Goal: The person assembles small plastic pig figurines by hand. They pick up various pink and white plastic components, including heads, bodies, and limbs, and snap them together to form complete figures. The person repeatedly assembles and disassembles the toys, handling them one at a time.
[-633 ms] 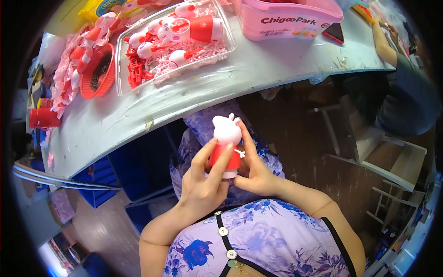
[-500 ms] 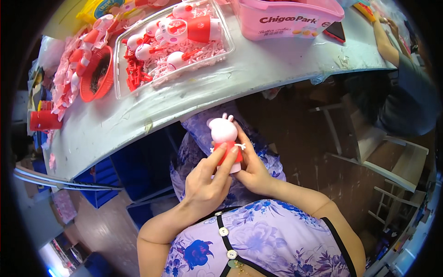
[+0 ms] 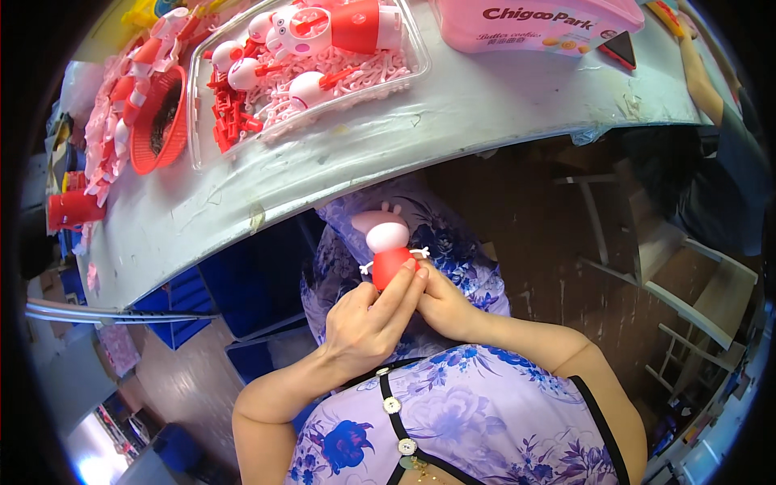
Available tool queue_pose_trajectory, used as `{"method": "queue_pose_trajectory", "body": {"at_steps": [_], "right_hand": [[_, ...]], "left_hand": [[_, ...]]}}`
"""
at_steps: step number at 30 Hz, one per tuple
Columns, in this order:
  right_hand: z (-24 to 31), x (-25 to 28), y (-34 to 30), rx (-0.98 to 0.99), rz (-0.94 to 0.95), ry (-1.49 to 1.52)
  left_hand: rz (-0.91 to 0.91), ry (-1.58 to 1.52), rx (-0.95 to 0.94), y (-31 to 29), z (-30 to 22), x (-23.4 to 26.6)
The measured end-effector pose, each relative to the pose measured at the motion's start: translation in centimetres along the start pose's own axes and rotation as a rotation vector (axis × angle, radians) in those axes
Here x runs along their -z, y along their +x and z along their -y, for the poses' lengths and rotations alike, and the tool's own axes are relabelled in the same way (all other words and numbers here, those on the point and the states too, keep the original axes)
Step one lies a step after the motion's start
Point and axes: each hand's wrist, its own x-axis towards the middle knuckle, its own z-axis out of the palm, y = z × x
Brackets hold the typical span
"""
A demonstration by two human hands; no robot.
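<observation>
Over my lap I hold a toy pig figure (image 3: 394,265) with a pale pink head, a red dress and thin white arms sticking out to both sides. Its head points away from me, toward the table. My left hand (image 3: 364,322) is closed on the lower part, with fingers lying across the red dress. Beside it, my right hand (image 3: 446,302) grips the figure's lower right side. Both hands cover its legs.
On the table (image 3: 339,153) stands a clear plastic tray (image 3: 196,129) of pink and red toy parts. Left of it are a red basket (image 3: 139,144) and stacked parts; at right, a pink tub (image 3: 533,28) and phone (image 3: 619,50). Another person (image 3: 727,174) works at far right.
The pig figure has tipped, so its head looks foreshortened and its arms spread wider. My right fingers have left the side of its head and sit lower. The table appears slightly higher.
</observation>
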Motion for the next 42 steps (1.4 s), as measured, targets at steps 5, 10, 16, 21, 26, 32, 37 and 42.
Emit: {"method": "queue_pose_trajectory", "body": {"at_steps": [5, 10, 16, 21, 26, 32, 37, 42], "right_hand": [[-1.1, -0.4, 0.3, 0.103, -0.067, 0.055], [0.2, -0.4, 0.3, 0.163, -0.042, -0.012], [-0.4, -0.4, 0.5, 0.189, -0.033, -0.009], [-0.3, -0.4, 0.5, 0.149, -0.010, 0.033], [-0.6, -0.3, 0.4, 0.115, 0.020, 0.063], [-1.1, -0.3, 0.7, 0.258, -0.010, -0.057], [-1.2, -0.3, 0.6, 0.047, 0.000, 0.112], [-1.7, -0.4, 1.1, 0.049, 0.018, 0.205]], "left_hand": [[0.061, 0.013, 0.066, 0.4, 0.2, -0.4], [0.140, 0.022, 0.065, 0.5, 0.6, -0.2], [0.127, -0.017, 0.050, 0.7, 0.9, 0.0], [0.206, -0.116, 0.116, 1.2, 0.6, 0.9], [0.193, -0.093, 0.105, 1.4, 0.5, 0.9], [0.194, -0.042, 0.085, 1.0, 0.3, 0.5], [0.173, -0.184, 0.110, 2.0, 0.7, 2.5], [0.128, -0.187, 0.125, 2.4, 0.9, 2.8]]}}
